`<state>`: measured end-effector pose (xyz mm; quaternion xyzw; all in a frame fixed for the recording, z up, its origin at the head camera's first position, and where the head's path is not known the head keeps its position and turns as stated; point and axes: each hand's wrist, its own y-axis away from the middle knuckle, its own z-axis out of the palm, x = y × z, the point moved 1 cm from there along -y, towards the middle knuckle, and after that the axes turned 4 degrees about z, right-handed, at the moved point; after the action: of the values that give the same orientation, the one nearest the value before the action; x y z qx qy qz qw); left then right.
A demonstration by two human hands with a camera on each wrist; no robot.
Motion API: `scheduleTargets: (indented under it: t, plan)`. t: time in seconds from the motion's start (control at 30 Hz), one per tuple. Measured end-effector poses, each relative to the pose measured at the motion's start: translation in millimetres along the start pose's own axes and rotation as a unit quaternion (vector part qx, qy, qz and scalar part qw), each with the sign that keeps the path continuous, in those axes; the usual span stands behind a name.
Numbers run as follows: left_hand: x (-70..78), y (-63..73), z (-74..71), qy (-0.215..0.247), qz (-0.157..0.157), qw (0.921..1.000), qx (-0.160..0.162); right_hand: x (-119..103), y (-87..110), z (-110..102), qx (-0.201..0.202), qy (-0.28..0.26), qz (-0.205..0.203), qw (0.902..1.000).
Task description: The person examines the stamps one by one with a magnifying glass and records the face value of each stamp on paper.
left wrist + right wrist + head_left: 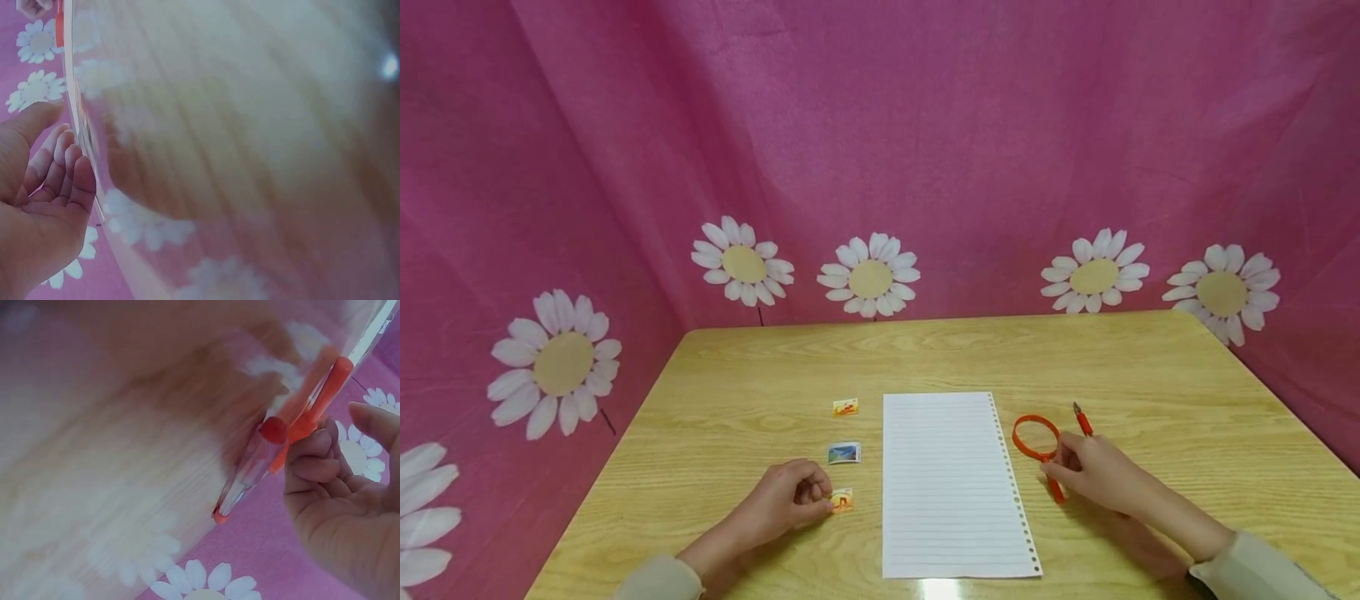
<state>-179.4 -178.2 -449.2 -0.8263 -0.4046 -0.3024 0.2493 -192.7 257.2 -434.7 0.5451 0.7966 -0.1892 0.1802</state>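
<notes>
In the head view my left hand point(790, 497) rests on the table, fingers loosely bent, its thumb tip at the edge of a yellow stamp point(843, 500). A blue stamp point(845, 452) and another yellow stamp point(846, 407) lie farther back in the same column. On the other side, my right hand point(1093, 471) lies over the handle of a red magnifying glass point(1017, 429), fingertips right at the handle. The right wrist view shows its thumb point(375, 422) held apart from the bent fingers. A pen point(1083, 420) with a red grip lies partly hidden behind this hand.
A lined sheet of paper point(951, 492) with punched holes along its right edge lies between the hands. The wooden table point(760, 367) meets a pink curtain point(970, 150) printed with white daisies at its back and sides.
</notes>
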Motion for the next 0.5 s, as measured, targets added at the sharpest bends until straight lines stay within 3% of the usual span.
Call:
scheduleTargets:
  t: [0.27, 0.5]
  plan:
    - [11.0, -1.9, 12.4, 0.016, 0.025, 0.9995, 0.015, 4.7, -5.6, -7.7, 0.022, -0.022, -0.021, 0.9993]
    - [22.4, -3.9, 21.2, 0.024, 0.017, 0.9995, -0.01, 9.5, -10.3, -15.0, 0.056, -0.01, -0.036, 0.9978]
